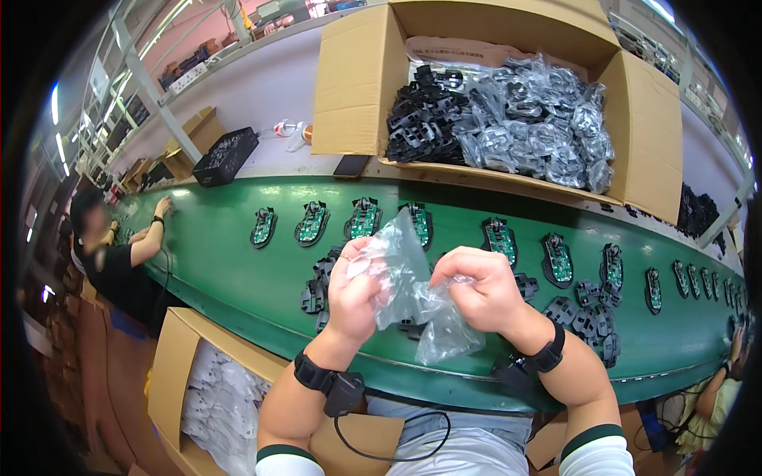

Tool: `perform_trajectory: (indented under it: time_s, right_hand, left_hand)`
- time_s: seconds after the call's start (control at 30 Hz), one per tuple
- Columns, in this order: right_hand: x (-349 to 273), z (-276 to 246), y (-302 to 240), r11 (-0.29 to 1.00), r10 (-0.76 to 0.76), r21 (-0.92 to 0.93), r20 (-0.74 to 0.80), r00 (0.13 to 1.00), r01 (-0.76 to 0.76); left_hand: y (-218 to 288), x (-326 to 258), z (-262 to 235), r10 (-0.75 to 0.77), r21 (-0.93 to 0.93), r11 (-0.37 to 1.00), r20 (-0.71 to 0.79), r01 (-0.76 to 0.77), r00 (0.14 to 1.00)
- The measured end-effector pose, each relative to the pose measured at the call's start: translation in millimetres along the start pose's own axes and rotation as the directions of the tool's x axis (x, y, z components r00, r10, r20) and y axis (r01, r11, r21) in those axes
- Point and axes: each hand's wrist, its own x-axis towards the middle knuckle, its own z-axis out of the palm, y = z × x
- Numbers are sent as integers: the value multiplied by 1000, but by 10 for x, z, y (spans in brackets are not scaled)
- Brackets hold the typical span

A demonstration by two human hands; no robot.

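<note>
In front of my chest a crumpled clear plastic bag [403, 258] is stretched between my two hands, above the green work surface. My left hand [354, 292] is closed on one side of it, fingers curled up. With a pinching grip, my right hand [479, 290] holds crumpled film, whose lower end [449, 333] hangs down. Whether this is one bag or two, I cannot tell. Black moulded plastic parts lie in a pile [319, 287] beside my left hand and in another pile [589, 317] right of my right hand. Beyond my hands, a green circuit board in a black shell [365, 217] sits in a row of several.
A big cardboard box [349, 87] at the back holds black parts and bagged parts. Another cardboard box [171, 381] with white plastic bags stands at lower left. A black bin [226, 157] and a dark phone-like slab [350, 166] lie behind. Co-workers sit at both ends.
</note>
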Motion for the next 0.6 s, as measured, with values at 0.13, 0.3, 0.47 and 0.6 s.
perform_trajectory:
  time_s: [0.13,0.3,0.47,0.6]
  right_hand:
    - [11,56,-192,993,121,-16,219,968,-121]
    - [49,295,-82,979,42,-203,117,992,-17]
    - [95,227,87,960,250,77,205,946,-270]
    - [85,101,144,895,421,70,198,885,-441]
  left_hand:
    - [-124,32,62,71,188,980,-56,-59,996]
    - [-173,-20,98,-76,56,996,20,75,997]
    - [-90,-8,171,-178,-113,978,-42,172,983]
    - [-13,-24,47,-113,-165,978,79,125,990]
